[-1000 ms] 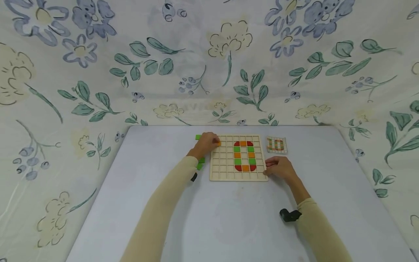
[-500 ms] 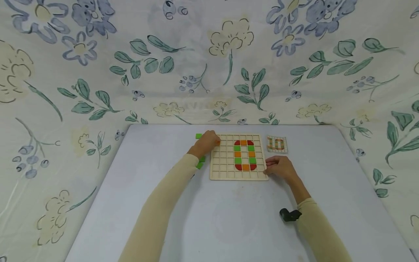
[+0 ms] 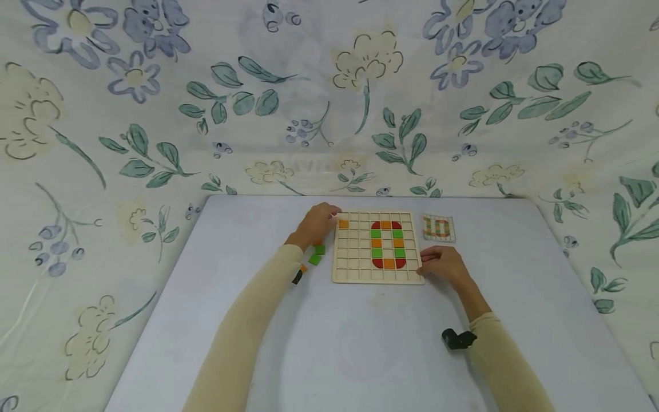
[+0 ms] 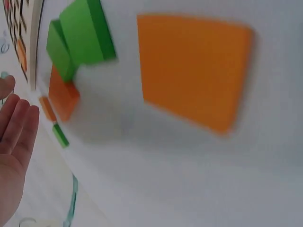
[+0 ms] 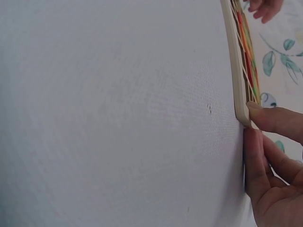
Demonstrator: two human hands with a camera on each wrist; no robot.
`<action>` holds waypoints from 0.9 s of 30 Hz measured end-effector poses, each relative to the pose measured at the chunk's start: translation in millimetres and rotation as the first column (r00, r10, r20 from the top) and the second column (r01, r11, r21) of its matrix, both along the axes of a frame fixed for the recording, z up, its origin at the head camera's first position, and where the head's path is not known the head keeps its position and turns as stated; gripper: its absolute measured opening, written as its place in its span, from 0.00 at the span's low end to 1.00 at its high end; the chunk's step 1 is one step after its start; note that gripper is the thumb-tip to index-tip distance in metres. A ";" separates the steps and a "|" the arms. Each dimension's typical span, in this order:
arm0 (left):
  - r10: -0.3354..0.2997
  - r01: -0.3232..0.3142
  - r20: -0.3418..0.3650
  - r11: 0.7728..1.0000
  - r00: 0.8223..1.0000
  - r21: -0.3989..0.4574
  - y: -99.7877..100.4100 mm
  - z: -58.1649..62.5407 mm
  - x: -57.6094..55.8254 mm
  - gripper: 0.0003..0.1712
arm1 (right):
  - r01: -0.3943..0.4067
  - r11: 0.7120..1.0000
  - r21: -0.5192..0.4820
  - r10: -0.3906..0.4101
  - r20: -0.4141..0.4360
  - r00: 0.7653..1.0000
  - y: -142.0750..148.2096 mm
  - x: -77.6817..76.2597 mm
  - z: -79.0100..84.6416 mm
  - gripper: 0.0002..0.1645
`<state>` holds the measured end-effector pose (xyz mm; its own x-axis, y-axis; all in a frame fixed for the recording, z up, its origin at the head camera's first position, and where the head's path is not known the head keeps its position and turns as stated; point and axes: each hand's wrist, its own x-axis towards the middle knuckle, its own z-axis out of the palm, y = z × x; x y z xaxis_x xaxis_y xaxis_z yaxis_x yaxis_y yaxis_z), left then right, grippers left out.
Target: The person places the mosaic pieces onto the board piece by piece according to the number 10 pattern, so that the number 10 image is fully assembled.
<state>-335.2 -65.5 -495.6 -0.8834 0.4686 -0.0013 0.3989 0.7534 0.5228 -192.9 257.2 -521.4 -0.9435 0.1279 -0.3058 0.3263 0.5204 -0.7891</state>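
Observation:
A wooden grid board [image 3: 355, 252] lies on the white table, with red, orange and green tiles forming an upright ring in its right half. A single orange tile [image 3: 343, 224] sits in the grid near the upper left corner. My left hand [image 3: 313, 223] is just beside that corner, holding nothing; in the left wrist view its fingers [image 4: 21, 125] are extended and loose. At the lower right corner of the board, my right hand [image 3: 444, 265] grips the edge, thumb [image 5: 270, 120] on top and fingers against the side.
Left of the board lie loose green tiles [image 3: 316, 260] and orange tiles [image 4: 194, 71], some partly hidden by the left arm. A small patterned card [image 3: 439, 228] rests to the right of the board. Floral cloth [image 3: 329, 131] hangs behind the table.
My left hand has let go of the orange tile, which now lies in the grid, and has drawn back slightly to the left. The right hand has stayed at the board's corner.

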 end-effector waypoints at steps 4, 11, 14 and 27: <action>-0.014 0.013 -0.035 1.000 0.999 -0.016 -19.6 7.0 1.8 0.17 | -0.007 1.000 0.000 0.007 -0.007 1.000 -1.3 0.9 0.8 0.27; -0.041 0.041 -0.002 0.992 0.999 -0.118 -47.6 7.2 14.9 0.15 | -0.025 1.000 0.011 0.025 -0.009 1.000 -0.3 0.8 -0.9 0.28; -0.038 0.041 0.028 0.989 0.999 -0.143 -51.2 6.2 23.2 0.15 | -0.023 1.000 0.017 0.023 -0.012 1.000 1.1 0.0 -1.5 0.28; -0.223 0.226 0.104 0.974 0.969 -0.013 -52.1 -3.6 41.4 0.17 | -0.024 1.000 0.016 0.024 -0.006 1.000 1.6 -1.4 -5.8 0.27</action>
